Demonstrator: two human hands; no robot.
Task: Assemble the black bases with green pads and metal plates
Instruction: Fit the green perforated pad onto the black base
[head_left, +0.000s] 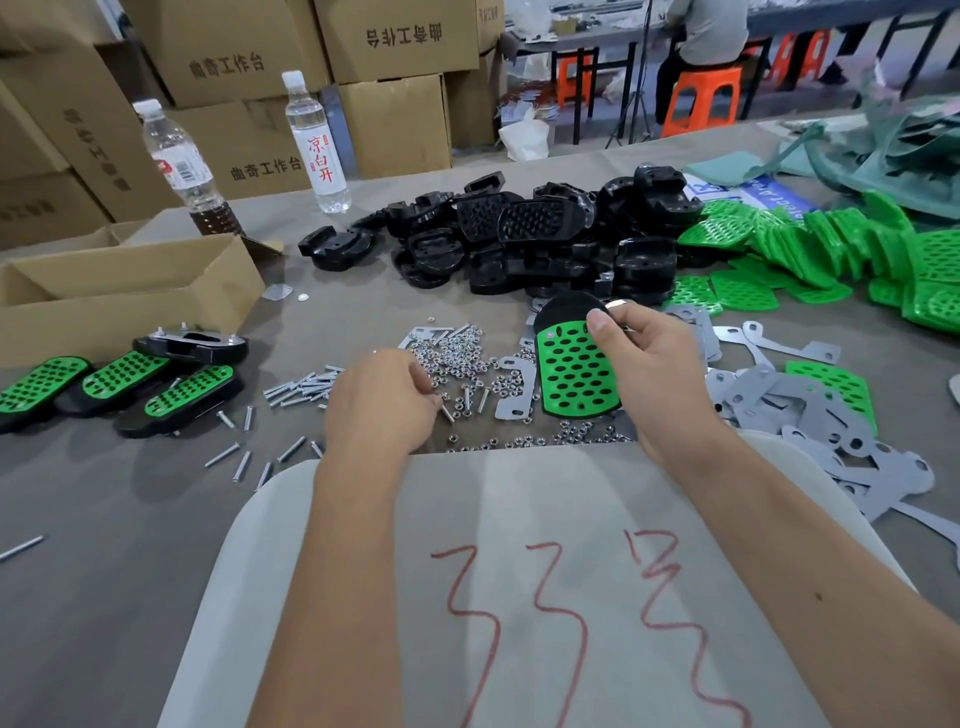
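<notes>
Now our right hand (644, 358) pinches the padded base (574, 364); left hand (384, 395) fingers pinch a screw (448, 413) beside it. Fastening step; next, likely seat the screw.

Place: small factory assembly workshop.
Storage: stacked cardboard cartons (249, 57) printed with Chinese text.
Bench: grey worktable (104, 499) heaped with black bases (524, 244), green pads (810, 249), metal plates (810, 415), loose nuts and screws (457, 374).
Background: orange plastic stools (701, 98) by another bench.

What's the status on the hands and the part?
Left hand pinching a screw over the nut pile. Right hand holding black base with green pad fitted. Nothing blocking.
</notes>
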